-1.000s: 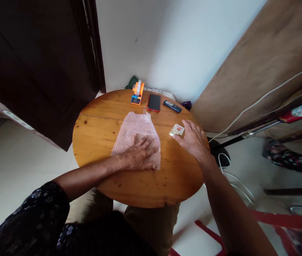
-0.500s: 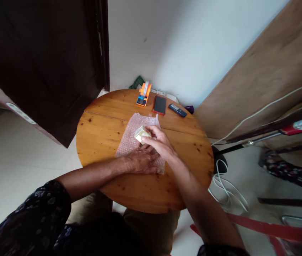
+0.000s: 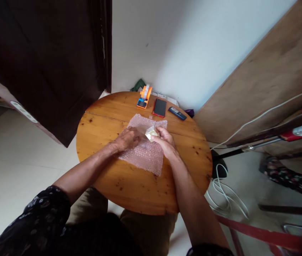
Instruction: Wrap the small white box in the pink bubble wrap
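Note:
A sheet of pink bubble wrap (image 3: pixel 145 154) lies spread on the round wooden table (image 3: pixel 108 124). My right hand (image 3: pixel 165 141) is closed on a small pale yellow box (image 3: pixel 151 133), which it holds on the far part of the sheet. My left hand (image 3: pixel 127 138) rests on the sheet just left of the box, fingers curled onto the wrap near its far edge.
At the table's far edge stand an orange tape dispenser (image 3: pixel 144 97), a red-edged phone (image 3: pixel 160 107) and a dark blue handset (image 3: pixel 178 113). A dark door (image 3: pixel 47 64) is at the left, a wooden board (image 3: pixel 260 78) at the right. White cables (image 3: pixel 225 193) lie on the floor.
My right hand took the small box from the table's right side and brought it onto the bubble wrap. My left hand slid from the sheet's near part toward its far edge.

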{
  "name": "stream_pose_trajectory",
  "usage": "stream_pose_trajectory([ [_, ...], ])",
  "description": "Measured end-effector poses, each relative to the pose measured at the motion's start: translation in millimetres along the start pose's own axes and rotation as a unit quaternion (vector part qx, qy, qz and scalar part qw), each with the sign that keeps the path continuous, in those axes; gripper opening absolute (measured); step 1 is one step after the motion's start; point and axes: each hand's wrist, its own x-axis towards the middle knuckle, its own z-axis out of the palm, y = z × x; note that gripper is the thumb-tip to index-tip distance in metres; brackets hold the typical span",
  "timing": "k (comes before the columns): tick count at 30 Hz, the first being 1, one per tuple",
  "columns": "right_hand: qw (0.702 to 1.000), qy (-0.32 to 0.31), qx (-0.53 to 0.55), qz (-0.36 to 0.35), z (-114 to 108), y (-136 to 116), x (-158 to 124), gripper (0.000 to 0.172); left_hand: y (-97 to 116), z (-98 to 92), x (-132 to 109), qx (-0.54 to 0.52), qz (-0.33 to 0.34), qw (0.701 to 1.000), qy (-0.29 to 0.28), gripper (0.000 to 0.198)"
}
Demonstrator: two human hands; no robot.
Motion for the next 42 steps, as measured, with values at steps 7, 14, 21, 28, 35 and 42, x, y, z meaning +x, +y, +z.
stream_pose_trajectory([
  [7, 0.956, -0.113, -0.248, -0.109, 7, -17, -20, 0.048, -21, -7.5, 3, -0.112, -0.032, 0.993, -0.011, 0.028],
  [14, 0.927, -0.151, -0.323, -0.114, 5, -25, -28, 0.062, -23, -5.6, 3, -0.127, -0.053, 0.99, -0.009, 0.033],
  [21, 0.913, -0.149, -0.362, -0.117, 5, -27, -31, 0.054, -18, -9.8, 1, -0.122, -0.051, 0.991, -0.015, 0.03],
  [28, 0.915, -0.165, -0.348, -0.117, 0, -28, -31, 0.069, -11, -13.1, 0, -0.141, -0.074, 0.987, -0.019, 0.031],
  [35, 0.929, -0.146, -0.318, -0.121, -7, -35, -29, 0.069, -6, -17.4, -8, -0.251, -0.056, 0.966, -0.035, 0.066],
  [42, 0.93, -0.129, -0.318, -0.132, -5, -31, -28, 0.058, -7, -2.9, -5, -0.335, -0.017, 0.94, -0.054, 0.066],
])
